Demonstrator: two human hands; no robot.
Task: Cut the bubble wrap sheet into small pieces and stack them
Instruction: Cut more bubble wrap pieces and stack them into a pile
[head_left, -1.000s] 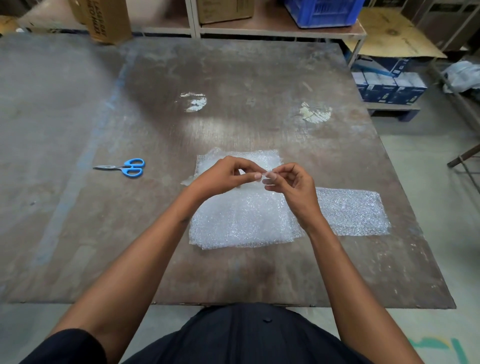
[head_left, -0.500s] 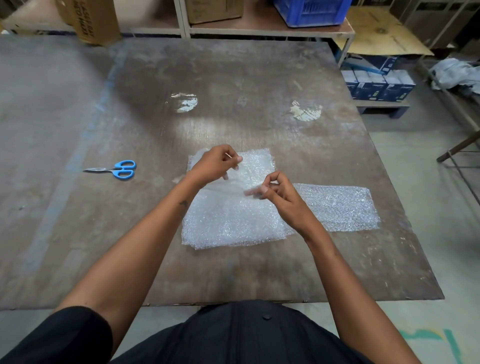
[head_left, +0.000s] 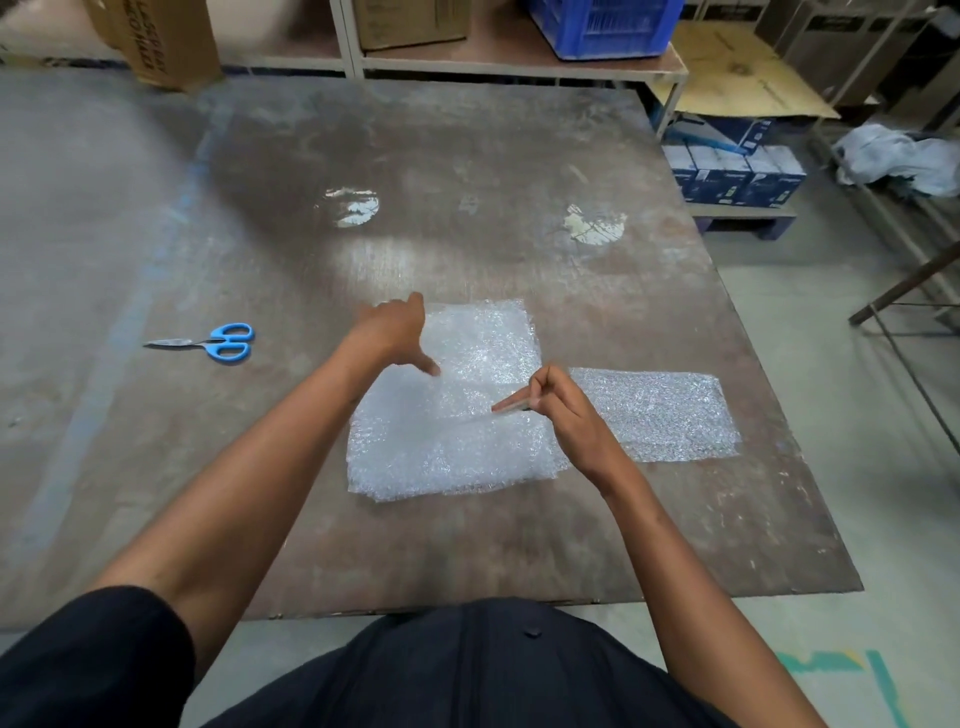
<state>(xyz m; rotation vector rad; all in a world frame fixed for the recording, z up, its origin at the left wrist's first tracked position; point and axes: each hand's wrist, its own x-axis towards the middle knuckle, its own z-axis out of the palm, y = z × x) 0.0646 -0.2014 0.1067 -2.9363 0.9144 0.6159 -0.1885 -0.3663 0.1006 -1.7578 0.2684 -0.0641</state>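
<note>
A stack of bubble wrap pieces (head_left: 441, 462) lies on the brown table (head_left: 467, 171) in front of me. A longer bubble wrap strip (head_left: 660, 415) lies flat to its right. Above the stack, a thin, translucent bubble wrap piece (head_left: 462, 400) is stretched between my hands. My right hand (head_left: 561, 410) pinches its right end between thumb and fingers. My left hand (head_left: 395, 332) holds its left end at the stack's far-left corner, with one finger and the thumb sticking out; the grip is blurred. Blue-handled scissors (head_left: 223, 342) lie shut on the table to the left, away from both hands.
A cardboard box (head_left: 161, 41) stands at the table's far left edge. Behind the table, a shelf holds a blue crate (head_left: 602, 21) and another box (head_left: 410, 21). Blue cartons (head_left: 737, 171) sit on a low pallet to the right. The table's right edge drops to the floor.
My hands have moved apart from a joined pinch. The left went up and left, the right down and right, spreading the thin piece over the stack.
</note>
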